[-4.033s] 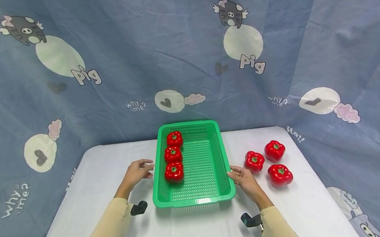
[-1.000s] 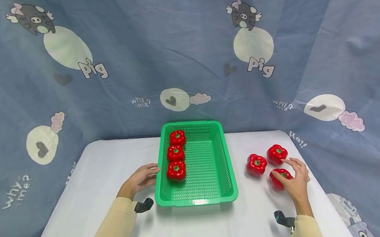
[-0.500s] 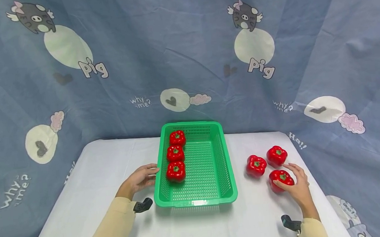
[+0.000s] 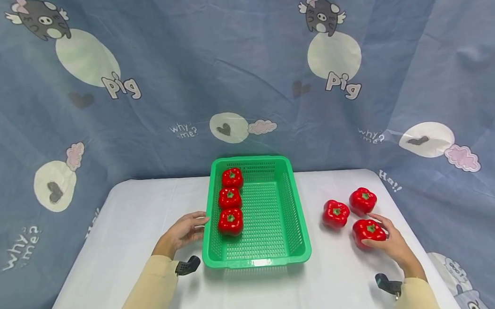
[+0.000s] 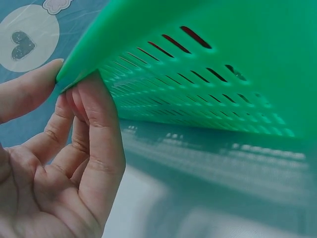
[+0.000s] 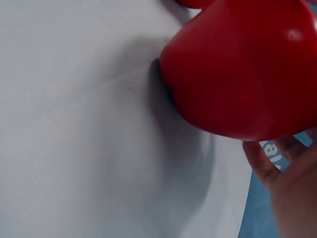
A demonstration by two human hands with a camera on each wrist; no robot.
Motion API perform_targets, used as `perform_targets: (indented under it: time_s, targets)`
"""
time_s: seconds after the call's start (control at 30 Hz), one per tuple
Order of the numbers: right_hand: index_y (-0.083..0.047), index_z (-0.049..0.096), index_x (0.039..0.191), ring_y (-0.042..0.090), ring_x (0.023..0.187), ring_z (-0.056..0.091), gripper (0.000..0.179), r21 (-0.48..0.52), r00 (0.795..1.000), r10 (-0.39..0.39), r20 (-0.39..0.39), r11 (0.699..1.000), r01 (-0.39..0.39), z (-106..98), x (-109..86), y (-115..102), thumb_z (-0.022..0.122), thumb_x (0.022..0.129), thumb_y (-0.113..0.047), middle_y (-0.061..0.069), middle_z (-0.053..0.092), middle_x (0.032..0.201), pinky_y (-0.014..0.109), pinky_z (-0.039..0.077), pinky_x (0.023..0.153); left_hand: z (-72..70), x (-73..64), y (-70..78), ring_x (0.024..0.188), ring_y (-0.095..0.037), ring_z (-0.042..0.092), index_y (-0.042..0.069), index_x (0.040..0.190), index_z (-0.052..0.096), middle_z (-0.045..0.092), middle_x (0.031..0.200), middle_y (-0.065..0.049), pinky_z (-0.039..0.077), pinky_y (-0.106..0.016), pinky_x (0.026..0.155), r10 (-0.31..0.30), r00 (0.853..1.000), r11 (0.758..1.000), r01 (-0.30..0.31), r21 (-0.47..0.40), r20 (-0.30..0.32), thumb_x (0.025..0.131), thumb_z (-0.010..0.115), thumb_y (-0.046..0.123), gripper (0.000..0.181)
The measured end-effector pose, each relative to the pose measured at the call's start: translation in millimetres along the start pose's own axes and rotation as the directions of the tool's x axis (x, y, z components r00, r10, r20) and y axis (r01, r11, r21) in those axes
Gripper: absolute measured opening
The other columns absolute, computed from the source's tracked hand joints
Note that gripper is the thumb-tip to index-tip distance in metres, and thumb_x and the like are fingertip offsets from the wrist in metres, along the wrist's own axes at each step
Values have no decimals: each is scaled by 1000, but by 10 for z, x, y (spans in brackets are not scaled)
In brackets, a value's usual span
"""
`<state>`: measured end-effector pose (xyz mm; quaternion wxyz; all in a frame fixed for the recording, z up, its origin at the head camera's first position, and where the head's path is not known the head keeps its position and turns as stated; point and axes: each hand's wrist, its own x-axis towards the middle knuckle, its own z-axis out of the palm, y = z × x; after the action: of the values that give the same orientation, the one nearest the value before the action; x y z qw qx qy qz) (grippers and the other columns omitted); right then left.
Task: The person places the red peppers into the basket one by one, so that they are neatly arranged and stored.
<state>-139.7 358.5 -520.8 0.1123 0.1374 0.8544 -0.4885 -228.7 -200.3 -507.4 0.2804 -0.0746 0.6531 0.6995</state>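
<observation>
My left hand is at the left side of a green plastic basket. In the left wrist view its thumb lies over the basket rim and the fingers are tucked under it, pinching the edge. Three red bell peppers stand in a column along the basket's left inside wall. My right hand curls round the nearest of three peppers on the right, a red bell pepper, thumb at its front and fingers on its right side. The right wrist view shows this bell pepper large, with fingertips against its side.
Two more red bell peppers, one on the left and one behind, stand close to the gripped one. A white-covered table lies under everything, its right edge near my right hand. A blue printed curtain hangs behind.
My right hand has left the basket's right rim, gone over to the right-hand peppers and closed round the nearest one. My left hand has moved in to the basket's left rim.
</observation>
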Motion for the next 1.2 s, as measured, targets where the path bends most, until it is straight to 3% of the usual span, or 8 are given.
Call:
perform_targets:
  time_s: [0.2,0.37,1.2]
  targets:
    - [-9,15,153,50,135,17,95,47,997,-7,83,999,3,-23,16,39,77,82,-22,28,20,150,65,36,101,0,2,7,91,-14,63,-7,141,35,63,103,-5,57,-32,81,-2,1000,1000,2,-5,-2,96,59,15,55]
    - [-7,13,153,50,135,16,95,58,995,-4,102,998,-2,-45,12,61,76,83,-19,28,20,151,67,33,102,-2,16,-2,91,-15,63,-7,139,37,63,103,-5,57,-32,81,5,1000,1000,-5,-9,3,96,58,14,52]
    - [-2,24,147,49,131,25,96,-38,999,-1,53,999,3,-90,-4,-55,80,78,-36,28,29,145,62,41,98,-5,14,-29,94,-14,64,-7,141,35,63,107,-5,56,-33,84,30,1000,999,-30,9,-6,95,61,17,58]
